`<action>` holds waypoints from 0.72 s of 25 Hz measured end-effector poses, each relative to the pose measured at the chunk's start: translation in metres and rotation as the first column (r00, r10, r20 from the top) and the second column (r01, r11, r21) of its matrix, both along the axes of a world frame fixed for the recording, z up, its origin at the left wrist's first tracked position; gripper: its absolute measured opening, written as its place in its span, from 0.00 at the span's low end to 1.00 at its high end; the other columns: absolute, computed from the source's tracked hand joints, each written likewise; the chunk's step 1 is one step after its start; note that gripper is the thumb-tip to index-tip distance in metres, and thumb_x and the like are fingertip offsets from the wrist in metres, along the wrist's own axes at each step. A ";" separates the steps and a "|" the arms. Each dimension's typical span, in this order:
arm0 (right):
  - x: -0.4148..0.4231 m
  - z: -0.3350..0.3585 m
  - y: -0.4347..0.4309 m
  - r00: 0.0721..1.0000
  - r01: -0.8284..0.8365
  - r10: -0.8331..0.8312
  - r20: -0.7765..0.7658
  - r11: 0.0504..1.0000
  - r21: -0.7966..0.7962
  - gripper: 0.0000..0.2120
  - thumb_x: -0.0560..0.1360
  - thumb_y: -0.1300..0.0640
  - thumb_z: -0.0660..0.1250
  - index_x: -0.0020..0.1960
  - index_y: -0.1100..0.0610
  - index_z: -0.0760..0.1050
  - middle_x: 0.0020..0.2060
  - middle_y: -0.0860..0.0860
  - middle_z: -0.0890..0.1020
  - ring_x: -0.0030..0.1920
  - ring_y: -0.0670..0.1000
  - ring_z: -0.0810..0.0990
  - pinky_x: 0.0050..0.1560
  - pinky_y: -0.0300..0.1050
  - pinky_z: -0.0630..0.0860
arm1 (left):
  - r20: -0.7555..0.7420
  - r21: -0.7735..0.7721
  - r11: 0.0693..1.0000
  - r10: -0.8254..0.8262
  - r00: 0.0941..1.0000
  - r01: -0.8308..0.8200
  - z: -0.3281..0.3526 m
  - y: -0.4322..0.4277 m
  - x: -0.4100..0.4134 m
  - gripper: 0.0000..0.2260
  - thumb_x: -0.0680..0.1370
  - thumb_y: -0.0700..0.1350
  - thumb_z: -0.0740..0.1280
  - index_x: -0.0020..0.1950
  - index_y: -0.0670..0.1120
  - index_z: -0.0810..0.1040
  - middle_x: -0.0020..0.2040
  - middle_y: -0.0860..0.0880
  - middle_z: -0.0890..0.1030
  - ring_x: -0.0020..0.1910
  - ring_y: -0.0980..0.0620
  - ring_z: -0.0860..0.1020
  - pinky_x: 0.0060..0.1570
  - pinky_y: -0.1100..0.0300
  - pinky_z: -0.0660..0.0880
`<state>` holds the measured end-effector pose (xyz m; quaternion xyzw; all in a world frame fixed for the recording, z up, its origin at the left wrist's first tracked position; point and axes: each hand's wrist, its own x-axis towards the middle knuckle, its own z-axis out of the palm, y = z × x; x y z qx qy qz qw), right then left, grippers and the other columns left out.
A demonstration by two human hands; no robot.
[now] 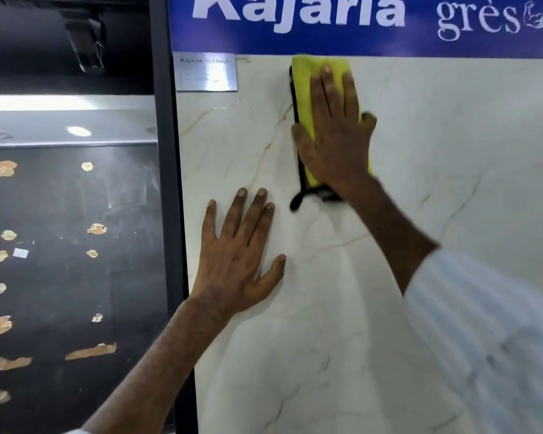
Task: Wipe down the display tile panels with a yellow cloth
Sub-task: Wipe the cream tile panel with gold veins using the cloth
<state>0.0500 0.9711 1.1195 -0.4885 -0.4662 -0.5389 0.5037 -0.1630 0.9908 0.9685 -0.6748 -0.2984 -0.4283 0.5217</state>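
A: Showroom wall, up close: a blue banner [182, 32] on top, a white veined panel [420, 214] under it, and a dark frame [166, 151] down its left edge.

B: Where's the cloth [304, 86]?

A: High on the panel, just below the banner and to the right of the label [206, 72]. The right hand [336, 136] lies flat on it, fingers straight, pressing it to the tile. Nothing is gripped. Palm pressure alone holds it up.

B: And the left hand [235, 252]?

A: Spread flat on bare panel, lower and to the left, apart from the cloth, holding nothing. It looks like a brace.

B: How will the cloth handle?

A: Soft and light, folded into a pad, with black trim and a loop hanging off the bottom edge. I'd judge it slides easily on glossy tile, so it could slip from under the palm if pressure eases. Best to press over the middle of the pad, with the fingers spread toward its top edge.

B: The panel itself?

A: Stiff and smooth, likely heavy, and it seems fixed upright, so it should take firm pressure. I'd go gently round the label, since its edges could catch the cloth.
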 end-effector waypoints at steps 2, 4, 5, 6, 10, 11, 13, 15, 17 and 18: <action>-0.004 -0.097 -0.001 1.000 -0.010 0.010 -0.002 1.000 0.006 0.35 0.82 0.41 0.57 0.83 0.57 0.59 0.83 0.57 0.59 0.82 0.62 0.57 0.60 0.62 0.70 | -0.014 -0.020 1.000 -0.007 1.000 0.006 -0.035 0.000 0.002 0.35 0.80 0.60 0.59 0.82 0.40 0.64 0.84 0.41 0.59 0.83 0.38 0.56 0.77 0.28 0.51; -0.007 -0.211 -0.008 0.999 -0.052 0.052 0.010 0.996 -0.067 0.35 0.82 0.41 0.59 0.83 0.58 0.60 0.82 0.58 0.60 0.82 0.63 0.58 0.61 0.63 0.69 | -0.022 -0.035 0.999 0.012 1.000 -0.012 -0.059 -0.001 0.004 0.37 0.80 0.61 0.59 0.82 0.40 0.62 0.84 0.41 0.57 0.83 0.37 0.55 0.77 0.28 0.49; -0.010 -0.259 -0.013 0.997 -0.071 0.073 0.012 0.993 -0.091 0.35 0.82 0.41 0.59 0.83 0.59 0.60 0.82 0.59 0.61 0.82 0.64 0.59 0.62 0.64 0.69 | -0.022 -0.041 0.999 0.020 1.000 -0.021 -0.064 -0.001 0.004 0.37 0.81 0.61 0.59 0.83 0.40 0.61 0.84 0.41 0.57 0.83 0.37 0.54 0.77 0.28 0.49; -0.012 -0.295 -0.017 0.997 -0.077 0.079 0.009 0.991 -0.112 0.34 0.82 0.41 0.59 0.82 0.59 0.61 0.82 0.60 0.62 0.81 0.65 0.60 0.62 0.65 0.70 | -0.018 -0.048 0.999 0.022 1.000 -0.023 -0.066 0.000 0.005 0.37 0.81 0.62 0.58 0.83 0.40 0.61 0.85 0.41 0.56 0.84 0.37 0.54 0.78 0.28 0.48; -0.014 -0.270 -0.016 1.000 -0.031 0.031 -0.002 0.989 -0.145 0.36 0.80 0.41 0.61 0.81 0.59 0.61 0.81 0.60 0.64 0.80 0.65 0.62 0.60 0.65 0.70 | -0.030 -0.052 0.998 0.035 0.999 -0.036 -0.064 0.003 0.005 0.37 0.82 0.62 0.57 0.83 0.39 0.59 0.85 0.40 0.54 0.84 0.37 0.52 0.77 0.28 0.44; -0.014 -0.241 -0.016 1.000 -0.029 0.027 -0.013 0.988 -0.152 0.36 0.80 0.41 0.61 0.82 0.59 0.61 0.81 0.60 0.63 0.81 0.65 0.61 0.59 0.64 0.71 | -0.021 -0.055 0.998 0.027 0.999 -0.028 -0.065 0.003 0.005 0.37 0.82 0.61 0.57 0.84 0.39 0.58 0.85 0.40 0.54 0.84 0.37 0.52 0.77 0.28 0.44; -0.010 -0.199 -0.014 1.000 0.001 -0.005 -0.029 0.992 -0.130 0.36 0.81 0.41 0.60 0.82 0.60 0.62 0.81 0.60 0.63 0.81 0.64 0.61 0.58 0.61 0.71 | 0.007 -0.055 0.998 0.017 1.000 -0.017 -0.069 0.001 0.007 0.36 0.83 0.60 0.57 0.84 0.39 0.57 0.85 0.40 0.54 0.84 0.36 0.52 0.77 0.28 0.44; -0.006 -0.211 -0.010 0.999 -0.003 -0.001 -0.044 0.997 -0.083 0.35 0.82 0.41 0.60 0.82 0.60 0.62 0.81 0.60 0.63 0.81 0.64 0.60 0.59 0.61 0.71 | 0.014 -0.069 0.997 0.019 1.000 -0.018 -0.076 0.004 0.008 0.35 0.84 0.60 0.55 0.84 0.39 0.56 0.85 0.40 0.54 0.84 0.36 0.52 0.77 0.27 0.45; -0.009 -0.280 -0.010 0.997 -0.039 0.034 -0.066 0.996 -0.083 0.35 0.83 0.41 0.60 0.82 0.60 0.61 0.81 0.60 0.62 0.81 0.65 0.60 0.61 0.64 0.71 | 0.012 -0.059 0.998 0.033 0.999 -0.033 -0.076 0.003 0.006 0.34 0.85 0.60 0.55 0.84 0.39 0.57 0.84 0.39 0.55 0.83 0.36 0.53 0.77 0.27 0.46; -0.010 -0.326 -0.011 0.997 -0.055 0.047 -0.062 0.991 -0.122 0.35 0.83 0.41 0.60 0.82 0.60 0.60 0.81 0.60 0.62 0.81 0.66 0.60 0.62 0.65 0.70 | 0.019 -0.058 0.998 0.040 0.999 -0.039 -0.071 0.002 0.006 0.34 0.85 0.60 0.55 0.84 0.39 0.57 0.84 0.39 0.56 0.83 0.35 0.54 0.77 0.26 0.47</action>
